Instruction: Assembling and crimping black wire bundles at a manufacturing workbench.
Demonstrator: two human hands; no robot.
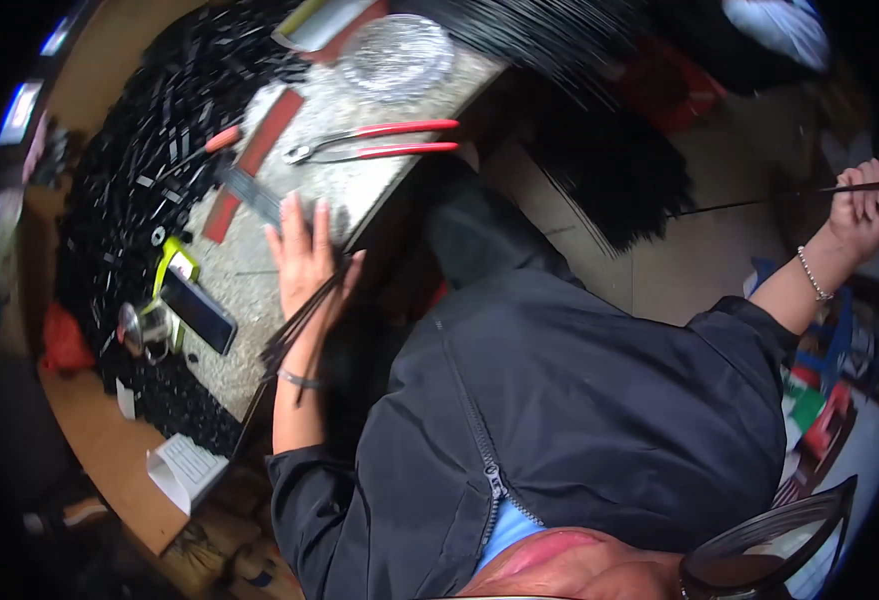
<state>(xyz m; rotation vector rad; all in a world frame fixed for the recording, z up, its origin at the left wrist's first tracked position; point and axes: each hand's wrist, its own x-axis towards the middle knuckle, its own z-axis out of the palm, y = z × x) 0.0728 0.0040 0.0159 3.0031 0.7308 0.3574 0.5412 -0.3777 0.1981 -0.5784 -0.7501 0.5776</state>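
My left hand (pixel 304 245) lies over the edge of the stone-topped table, fingers stretched toward a flat grey metal bar (pixel 249 193). Several thin black strips (pixel 302 325) are caught at its thumb and hang back across the wrist. Far out to the right, my right hand (pixel 862 207) is closed round a thin black strand (pixel 759 202). That strand runs left toward a dark bundle of thin black strands (pixel 619 190) beside the table. Red-handled pliers (pixel 374 141) rest on the table beyond my left hand. A reddish-brown flat strip (pixel 229 200) lies under the metal bar.
A heap of small black pieces (pixel 119 200) covers the table's left side. Near it are an orange-handled tool (pixel 221 139), a phone (pixel 199 312) and a metal cup (pixel 147 330). At the back sit a clear, shiny round dish (pixel 397 55) and more long black strands (pixel 539 35).
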